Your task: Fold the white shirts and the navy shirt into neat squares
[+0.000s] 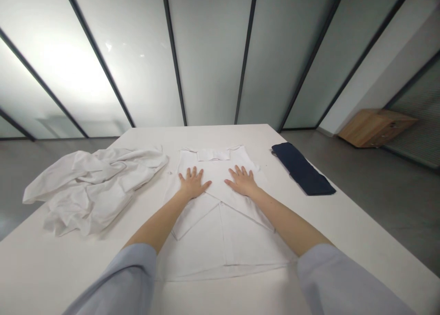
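Note:
A white garment (202,241), which looks like a shirt with folded-in sleeves, lies flat in front of me. A small button shows at its middle, and its hem faces me. My left hand (192,183) rests palm down on the upper left part of the cloth, fingers spread. On the upper right part lies my right hand (241,181), also flat with spread fingers. Neither hand grips anything. Between and beyond the hands, a pale rectangular flap (213,155) shows at the garment's far end.
The garment lies on a white table (347,246). To the left is a crumpled heap of white cloth (99,182), partly over the table's left edge. A folded navy cloth (302,168) lies near the right edge. Beyond stand frosted glass panels (209,53) and a wooden cabinet (374,127).

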`<control>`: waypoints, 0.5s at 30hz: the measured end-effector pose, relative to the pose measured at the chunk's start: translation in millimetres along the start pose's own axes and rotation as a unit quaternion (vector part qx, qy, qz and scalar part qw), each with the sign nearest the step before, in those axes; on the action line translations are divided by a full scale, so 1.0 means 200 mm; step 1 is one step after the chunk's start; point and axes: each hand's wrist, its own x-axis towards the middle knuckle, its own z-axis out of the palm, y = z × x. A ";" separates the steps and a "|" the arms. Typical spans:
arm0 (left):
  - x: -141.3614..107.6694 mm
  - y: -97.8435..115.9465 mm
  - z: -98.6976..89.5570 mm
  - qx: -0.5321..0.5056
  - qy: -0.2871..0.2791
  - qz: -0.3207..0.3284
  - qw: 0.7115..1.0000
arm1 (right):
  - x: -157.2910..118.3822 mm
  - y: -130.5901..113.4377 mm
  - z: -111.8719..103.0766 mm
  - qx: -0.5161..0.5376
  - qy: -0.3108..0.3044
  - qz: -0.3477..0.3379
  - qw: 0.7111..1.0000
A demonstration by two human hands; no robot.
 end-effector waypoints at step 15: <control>0.24 -0.04 -0.08 0.014 0.086 0.024 0.996 | 0.26 0.03 -0.06 -0.005 0.044 -0.010 0.999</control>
